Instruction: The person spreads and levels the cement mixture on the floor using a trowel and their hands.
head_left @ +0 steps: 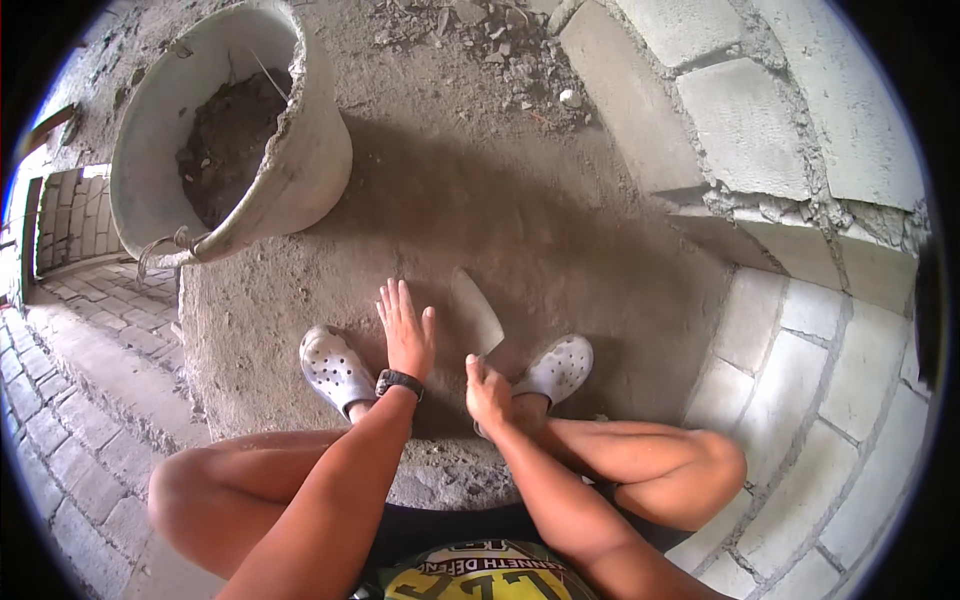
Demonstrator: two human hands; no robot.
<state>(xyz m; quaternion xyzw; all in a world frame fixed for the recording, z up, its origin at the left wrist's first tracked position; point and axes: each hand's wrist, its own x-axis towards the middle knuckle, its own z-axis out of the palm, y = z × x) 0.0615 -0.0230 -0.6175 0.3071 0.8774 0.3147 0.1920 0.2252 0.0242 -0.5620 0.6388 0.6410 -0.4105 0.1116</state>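
My right hand [488, 398] is closed round the handle of a trowel, whose grey pointed blade [476, 314] reaches forward over the concrete. The handle itself is mostly hidden by the fingers. To the left of the blade, my left hand [406, 335] is stretched out with its fingers straight and nothing in it; a dark watch [400, 383] is on that wrist. Whether the left palm touches the concrete I cannot tell. Both hands are between my feet, which wear pale perforated clogs [336, 366].
A large whitish bucket [318, 170] with dark mortar-like material inside stands tilted at the far left. Rubble [500, 55] lies at the back. Grey block walls [765, 130] rise along the right. The concrete slab [235, 340] ends at the left above a lower brick-paved level [85, 445].
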